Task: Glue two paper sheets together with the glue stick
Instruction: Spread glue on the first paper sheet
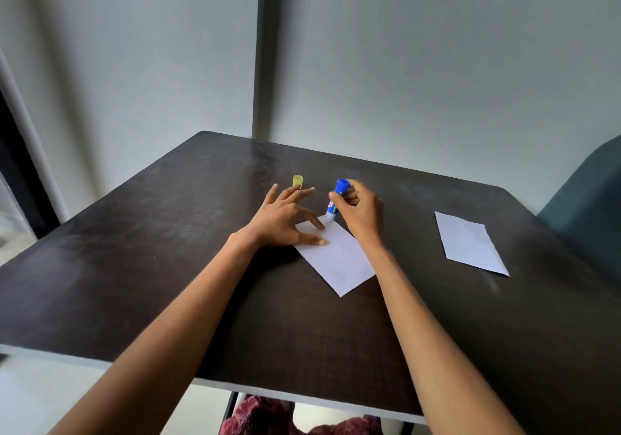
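Observation:
A white paper sheet (339, 259) lies at an angle in the middle of the dark table (134, 266). My left hand (285, 219) rests flat with spread fingers, its thumb and forefinger pressing the sheet's far left edge. My right hand (361, 211) grips a blue and white glue stick (336, 201), uncapped, held tip down on the sheet's far corner. The stick's yellow cap (297, 181) stands on the table just beyond my left fingers. A second white paper sheet (468, 241) lies apart to the right.
A teal chair back (591, 206) rises past the table's right edge. Grey walls stand behind the table. Red patterned cloth (268, 418) shows below the table's near edge.

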`<state>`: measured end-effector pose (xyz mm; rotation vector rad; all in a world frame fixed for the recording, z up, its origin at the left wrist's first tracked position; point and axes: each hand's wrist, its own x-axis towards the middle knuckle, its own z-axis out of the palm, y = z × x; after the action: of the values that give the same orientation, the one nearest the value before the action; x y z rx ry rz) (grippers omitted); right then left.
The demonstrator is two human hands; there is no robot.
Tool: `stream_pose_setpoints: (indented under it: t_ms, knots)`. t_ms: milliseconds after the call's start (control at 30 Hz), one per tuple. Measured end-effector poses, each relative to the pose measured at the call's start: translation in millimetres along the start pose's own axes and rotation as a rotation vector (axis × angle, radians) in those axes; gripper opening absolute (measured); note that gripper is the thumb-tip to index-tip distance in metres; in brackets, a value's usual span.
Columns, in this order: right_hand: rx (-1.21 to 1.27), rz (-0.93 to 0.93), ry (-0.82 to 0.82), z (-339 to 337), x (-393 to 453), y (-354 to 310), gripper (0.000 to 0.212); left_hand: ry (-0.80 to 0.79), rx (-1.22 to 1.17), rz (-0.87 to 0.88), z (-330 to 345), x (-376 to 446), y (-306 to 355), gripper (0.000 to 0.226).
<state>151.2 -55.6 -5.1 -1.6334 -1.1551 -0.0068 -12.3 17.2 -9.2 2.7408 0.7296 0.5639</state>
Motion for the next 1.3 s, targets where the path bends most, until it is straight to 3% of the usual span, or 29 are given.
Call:
stream_pose_setpoints:
  t_ms: [600, 833, 1033, 1300]
  knots:
    - [-0.023, 0.013, 0.035, -33, -18, 7, 0.019, 0.090, 0.064, -0.177, -8, -11, -22, 0.035]
    - [0.035, 0.000, 0.087, -42, -24, 8, 0.023, 0.100, 0.086, -0.168, -6, -11, -25, 0.035]
    - [0.061, -0.010, -0.004, -38, -26, 7, 0.024, 0.092, 0.092, -0.167, -5, -11, -26, 0.034]
    - [0.067, 0.043, 0.102, -48, -24, 9, 0.021, 0.078, 0.092, -0.167, -8, -13, -22, 0.033]
